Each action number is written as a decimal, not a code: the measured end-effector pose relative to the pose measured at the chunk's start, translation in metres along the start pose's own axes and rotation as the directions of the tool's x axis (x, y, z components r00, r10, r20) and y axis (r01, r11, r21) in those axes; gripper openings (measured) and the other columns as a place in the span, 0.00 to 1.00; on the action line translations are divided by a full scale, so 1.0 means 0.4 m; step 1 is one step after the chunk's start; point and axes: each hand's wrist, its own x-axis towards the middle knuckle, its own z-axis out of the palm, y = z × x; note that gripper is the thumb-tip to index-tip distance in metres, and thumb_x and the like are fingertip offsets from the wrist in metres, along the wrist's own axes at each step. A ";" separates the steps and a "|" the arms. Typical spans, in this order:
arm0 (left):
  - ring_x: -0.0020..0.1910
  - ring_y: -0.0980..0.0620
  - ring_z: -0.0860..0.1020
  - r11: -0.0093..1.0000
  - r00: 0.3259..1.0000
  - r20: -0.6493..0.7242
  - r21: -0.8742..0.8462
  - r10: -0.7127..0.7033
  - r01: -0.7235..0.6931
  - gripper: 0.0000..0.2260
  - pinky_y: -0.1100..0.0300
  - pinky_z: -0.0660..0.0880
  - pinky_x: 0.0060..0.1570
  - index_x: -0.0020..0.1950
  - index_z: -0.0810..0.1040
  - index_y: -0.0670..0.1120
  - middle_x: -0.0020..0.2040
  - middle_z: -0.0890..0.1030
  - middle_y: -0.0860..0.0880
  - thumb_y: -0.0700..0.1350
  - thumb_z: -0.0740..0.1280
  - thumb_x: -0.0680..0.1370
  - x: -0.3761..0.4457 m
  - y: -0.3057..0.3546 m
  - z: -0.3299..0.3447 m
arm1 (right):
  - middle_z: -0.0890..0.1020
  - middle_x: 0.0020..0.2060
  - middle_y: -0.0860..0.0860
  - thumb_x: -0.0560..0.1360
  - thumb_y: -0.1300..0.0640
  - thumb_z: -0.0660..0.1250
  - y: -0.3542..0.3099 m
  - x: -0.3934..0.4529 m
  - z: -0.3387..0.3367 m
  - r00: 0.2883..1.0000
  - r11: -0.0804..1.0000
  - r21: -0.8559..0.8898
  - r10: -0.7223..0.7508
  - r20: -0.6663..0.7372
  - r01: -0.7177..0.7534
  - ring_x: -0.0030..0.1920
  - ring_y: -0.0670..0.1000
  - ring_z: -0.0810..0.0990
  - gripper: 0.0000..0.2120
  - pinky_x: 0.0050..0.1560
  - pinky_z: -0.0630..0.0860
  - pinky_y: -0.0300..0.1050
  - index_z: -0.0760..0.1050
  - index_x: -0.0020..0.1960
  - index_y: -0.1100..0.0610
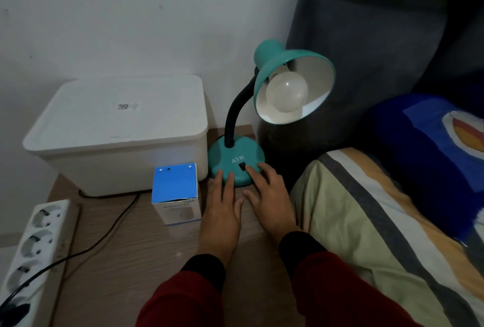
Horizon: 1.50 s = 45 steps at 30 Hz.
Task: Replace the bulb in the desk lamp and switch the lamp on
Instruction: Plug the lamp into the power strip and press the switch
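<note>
The bulb [286, 95] sits dark in the lamp [237, 163], mid-frame. Left hand [222, 206], fingers straight, steadies the base; right hand [269, 195], fingers spread, should push the switch [242, 166] firmly.

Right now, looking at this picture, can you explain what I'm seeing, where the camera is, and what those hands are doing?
No machine here: a person wears a camera on the head, looking down at both bare hands. On the wooden table stand a teal lamp with an unlit bulb, a blue box, a white bin and a power strip. The left hand rests flat against the lamp's base. The right hand has a fingertip at the black switch. Nothing is held.
</note>
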 end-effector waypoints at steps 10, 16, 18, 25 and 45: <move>0.74 0.45 0.61 0.994 0.991 -0.079 0.001 0.110 -0.110 0.22 0.59 0.56 0.71 0.73 0.63 0.45 0.76 0.60 0.44 0.45 0.61 0.79 0.003 -0.012 0.006 | 0.66 0.70 0.52 0.76 0.50 0.64 0.010 0.004 0.023 0.997 0.999 -0.044 -0.019 -0.080 0.016 0.64 0.56 0.68 0.25 0.60 0.73 0.55 0.64 0.72 0.45; 0.70 0.44 0.69 0.984 0.977 -0.135 0.092 0.162 -0.151 0.22 0.48 0.67 0.67 0.71 0.68 0.46 0.73 0.67 0.43 0.49 0.55 0.78 0.007 -0.035 0.032 | 0.71 0.68 0.53 0.75 0.52 0.65 0.010 -0.003 0.027 0.992 0.999 0.042 0.008 -0.123 -0.002 0.63 0.58 0.70 0.22 0.64 0.70 0.51 0.70 0.69 0.46; 0.66 0.41 0.73 0.998 0.991 -0.120 0.012 0.066 -0.065 0.21 0.47 0.69 0.64 0.68 0.71 0.42 0.70 0.70 0.40 0.46 0.62 0.76 0.006 -0.024 0.025 | 0.76 0.64 0.55 0.74 0.53 0.65 0.011 -0.004 0.032 0.982 0.997 0.077 0.005 -0.191 0.010 0.60 0.60 0.75 0.19 0.62 0.72 0.49 0.75 0.65 0.53; 0.66 0.40 0.73 1.000 0.994 -0.106 -0.001 0.020 -0.021 0.24 0.44 0.70 0.63 0.67 0.72 0.41 0.70 0.71 0.39 0.41 0.71 0.72 0.014 -0.020 0.026 | 0.80 0.61 0.56 0.72 0.61 0.66 0.009 -0.009 0.038 0.961 0.995 0.093 0.005 -0.276 0.021 0.59 0.59 0.78 0.17 0.59 0.74 0.48 0.79 0.61 0.56; 0.65 0.39 0.74 0.999 0.990 -0.134 0.007 0.034 -0.033 0.24 0.45 0.70 0.63 0.67 0.73 0.41 0.69 0.71 0.39 0.41 0.71 0.72 0.014 -0.021 0.030 | 0.80 0.60 0.57 0.72 0.61 0.66 0.011 -0.006 0.042 0.952 0.998 0.048 -0.032 -0.305 0.049 0.57 0.60 0.79 0.16 0.54 0.78 0.52 0.79 0.59 0.56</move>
